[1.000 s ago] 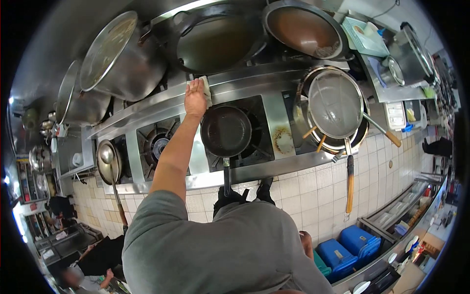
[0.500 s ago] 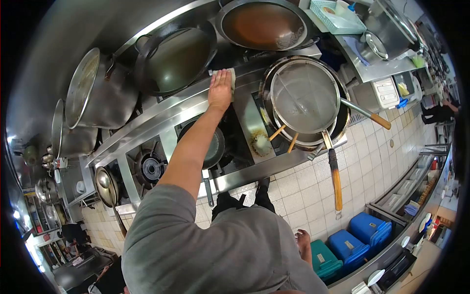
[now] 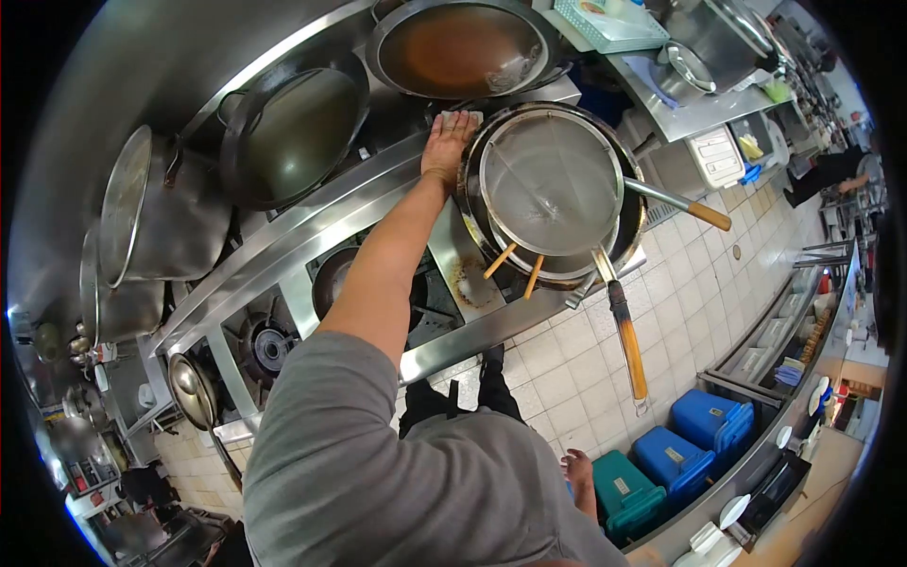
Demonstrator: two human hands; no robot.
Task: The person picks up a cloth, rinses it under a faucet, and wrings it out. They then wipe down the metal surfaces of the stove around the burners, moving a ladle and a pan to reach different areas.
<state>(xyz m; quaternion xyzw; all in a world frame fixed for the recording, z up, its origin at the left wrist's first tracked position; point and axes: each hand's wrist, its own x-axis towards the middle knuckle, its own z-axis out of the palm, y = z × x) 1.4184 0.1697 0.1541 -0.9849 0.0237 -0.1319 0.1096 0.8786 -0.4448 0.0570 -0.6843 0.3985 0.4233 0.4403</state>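
Note:
My left hand (image 3: 447,149) presses a pale cloth (image 3: 463,121) onto the steel ledge at the back of the stove (image 3: 378,180), fingers stretched over it. The cloth shows only around the fingertips. Just right of this hand, a large round mesh strainer (image 3: 551,180) rests across a wide pot (image 3: 635,194). My right hand (image 3: 577,467) hangs low at my side, fingers loosely apart and nothing visible in it. Under my left forearm, a frying pan (image 3: 328,283) sits on a burner, partly hidden.
Behind the ledge stand a wok of reddish-brown liquid (image 3: 463,47), a wok of darker liquid (image 3: 298,132) and a tall stockpot (image 3: 179,208). Strainer handles (image 3: 631,354) jut past the stove's front edge. Blue bins (image 3: 671,458) and a green bin (image 3: 624,491) stand at the lower right.
My left hand has slid the cloth rightward along the ledge, nearer the strainer. The view has shifted right, so the stove sits further left. My right hand still hangs down.

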